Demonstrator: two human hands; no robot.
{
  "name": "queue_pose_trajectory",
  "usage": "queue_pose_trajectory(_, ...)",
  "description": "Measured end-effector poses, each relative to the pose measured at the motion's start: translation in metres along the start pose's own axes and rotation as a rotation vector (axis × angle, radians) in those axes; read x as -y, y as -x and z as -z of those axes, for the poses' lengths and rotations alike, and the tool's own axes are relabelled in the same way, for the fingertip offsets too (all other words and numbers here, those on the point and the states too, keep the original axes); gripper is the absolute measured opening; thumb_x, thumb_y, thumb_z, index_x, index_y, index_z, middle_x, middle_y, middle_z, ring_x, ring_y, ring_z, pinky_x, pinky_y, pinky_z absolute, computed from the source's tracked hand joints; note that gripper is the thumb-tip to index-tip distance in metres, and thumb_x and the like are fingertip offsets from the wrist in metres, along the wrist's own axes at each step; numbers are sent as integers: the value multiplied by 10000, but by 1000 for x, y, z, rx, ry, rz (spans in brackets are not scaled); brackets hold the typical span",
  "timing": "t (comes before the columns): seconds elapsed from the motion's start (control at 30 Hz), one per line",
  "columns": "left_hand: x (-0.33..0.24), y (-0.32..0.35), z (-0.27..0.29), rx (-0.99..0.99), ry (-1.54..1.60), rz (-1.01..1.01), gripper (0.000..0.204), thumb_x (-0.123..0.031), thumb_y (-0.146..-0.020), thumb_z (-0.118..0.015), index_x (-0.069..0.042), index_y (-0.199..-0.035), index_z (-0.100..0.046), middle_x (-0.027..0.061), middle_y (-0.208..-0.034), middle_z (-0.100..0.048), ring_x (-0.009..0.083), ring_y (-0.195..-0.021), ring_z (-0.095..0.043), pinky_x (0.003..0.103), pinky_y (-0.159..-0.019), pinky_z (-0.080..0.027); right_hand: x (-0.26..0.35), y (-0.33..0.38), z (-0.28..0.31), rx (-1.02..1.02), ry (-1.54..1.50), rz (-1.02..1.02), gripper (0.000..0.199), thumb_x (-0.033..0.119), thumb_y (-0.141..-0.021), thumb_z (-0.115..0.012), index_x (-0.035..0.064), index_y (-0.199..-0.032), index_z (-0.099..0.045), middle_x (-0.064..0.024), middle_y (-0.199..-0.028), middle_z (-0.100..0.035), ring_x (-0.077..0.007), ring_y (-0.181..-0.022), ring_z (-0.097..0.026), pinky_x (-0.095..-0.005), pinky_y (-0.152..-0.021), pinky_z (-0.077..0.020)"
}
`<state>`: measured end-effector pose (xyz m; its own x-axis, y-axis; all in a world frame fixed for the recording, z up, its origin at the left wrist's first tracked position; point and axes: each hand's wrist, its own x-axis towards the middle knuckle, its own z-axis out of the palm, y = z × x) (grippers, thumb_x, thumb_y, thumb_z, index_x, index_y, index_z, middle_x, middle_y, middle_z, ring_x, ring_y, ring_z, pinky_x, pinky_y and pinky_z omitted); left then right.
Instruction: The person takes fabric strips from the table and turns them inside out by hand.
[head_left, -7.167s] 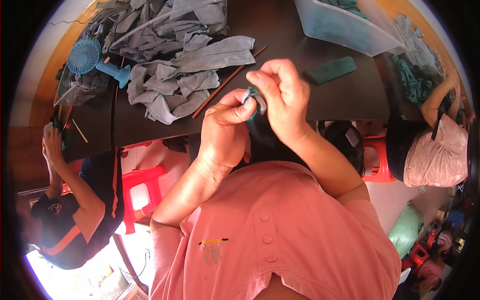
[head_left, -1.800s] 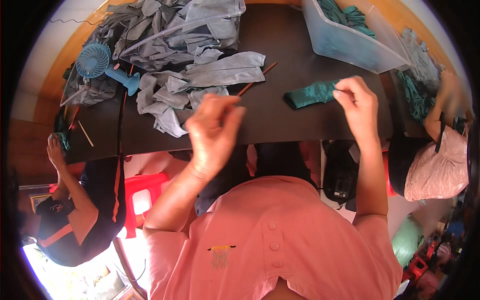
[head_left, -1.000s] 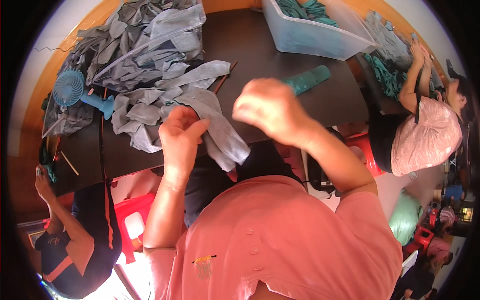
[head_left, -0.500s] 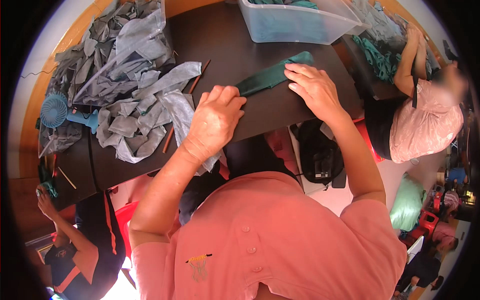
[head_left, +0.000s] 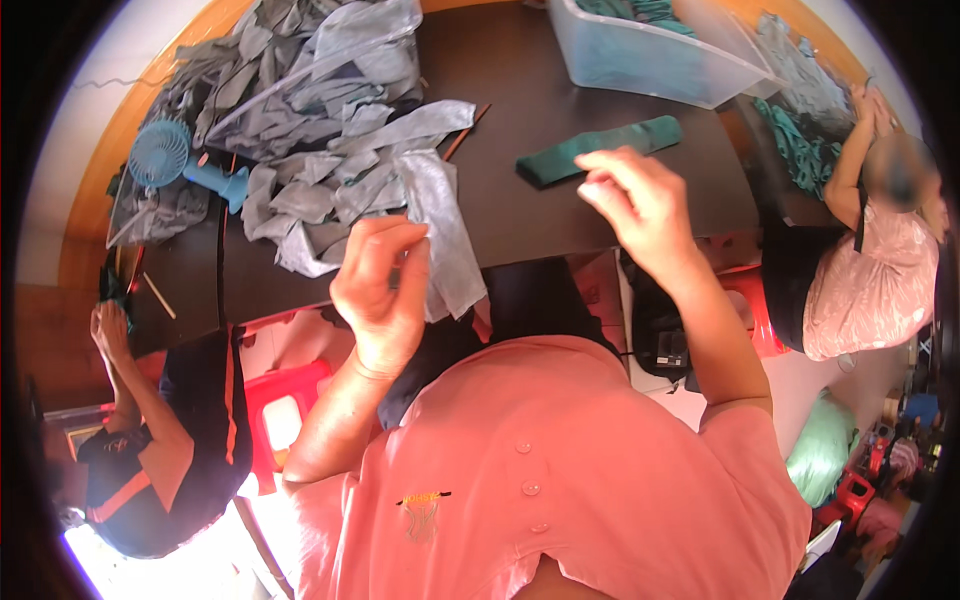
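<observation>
Grey fabric piece (head_left: 440, 235) is pinched in the left hand's (head_left: 383, 290) closed grip at the dark tabletop (head_left: 520, 215) edge, while the right hand (head_left: 640, 205), fingers loosely apart and empty, is raised beside the rolled green cloth (head_left: 598, 150).

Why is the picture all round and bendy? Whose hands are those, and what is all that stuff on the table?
The camera sits on a person's head and looks down, and its wide lens bends edges. The pink shirt at the bottom is theirs. Their left hand pinches a grey cloth piece pulled from a grey cloth pile. Their right hand hangs open above the dark table, just in front of a folded green cloth. There is also a small blue fan and a clear plastic bin. Other people work on both sides.
</observation>
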<state>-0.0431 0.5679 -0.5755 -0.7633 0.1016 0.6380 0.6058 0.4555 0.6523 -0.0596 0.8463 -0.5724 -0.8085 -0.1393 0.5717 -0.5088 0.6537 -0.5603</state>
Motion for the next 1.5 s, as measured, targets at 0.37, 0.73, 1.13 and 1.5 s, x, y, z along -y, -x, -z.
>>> queue_pose_trajectory(0.37,30,18,13,224,-328,-157,229,-3,-689,-650,-94,-899,-660,27,-937,-617,260,-868,-550,391,-732,-426,74,-6,-124,103,91,241,295,31,-660,-666,95,-942,-606,-54,-763,-624,-260,-732,-611,-408,-659,-444)
queue_pose_trajectory(0.73,52,-12,32,132,-550,-273,239,65,-721,-633,-66,-917,-670,61,-897,-626,247,-826,-587,349,-667,-450,35,-43,-78,86,-998,-493,252,-118,-697,-628,2,-919,-624,-46,-783,-627,-104,-702,-586,-224,-651,-458)
queue_pose_trajectory(1.13,-3,-44,-18,233,660,1012,200,-140,-812,-701,52,-858,-668,109,-696,-635,121,-507,-557,220,-367,-344,43,-10,-55,150,-925,-419,250,-123,-698,-641,8,-910,-621,-38,-780,-622,-80,-671,-570,-216,-602,-444)
queue_pose_trajectory(1.5,6,-42,-31,324,685,1059,157,-86,-809,-631,62,-858,-620,130,-681,-630,155,-438,-554,243,-328,-344,36,-1,-60,270,-990,-473,195,-99,-760,-620,11,-922,-619,-38,-810,-630,-85,-743,-588,-224,-676,-475)
